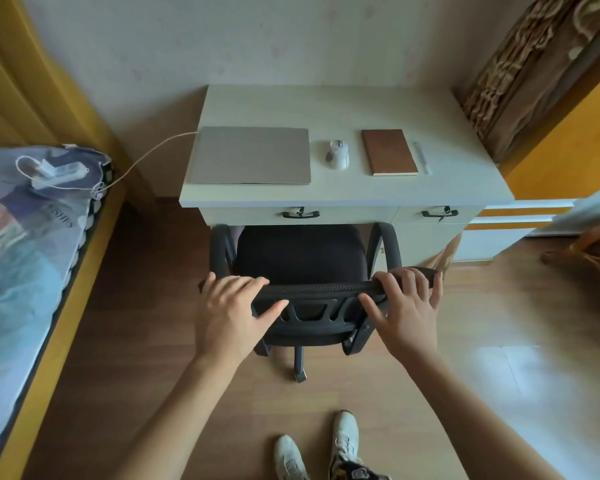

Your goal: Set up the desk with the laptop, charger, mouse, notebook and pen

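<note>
Both my hands on top edge of black chair (pixel 300 258) backrest: left grip (pixel 227 311) and right grip (pixel 407 308) each curled over it. Chair seat tucked under table (pixel 343 105). On table, left to right: closed laptop (pixel 250 155) with charger cable (pixel 146 157) running to power strip (pixel 58 173) on bed (pixel 18 258), mouse (pixel 338 154), notebook (pixel 388 152), pen (pixel 422 157).

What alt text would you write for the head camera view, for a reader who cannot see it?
Both hands, left hand and right hand, grip the backrest of a black chair facing a white desk. On it, left to right: closed laptop with cable, mouse, notebook, pen.
</note>
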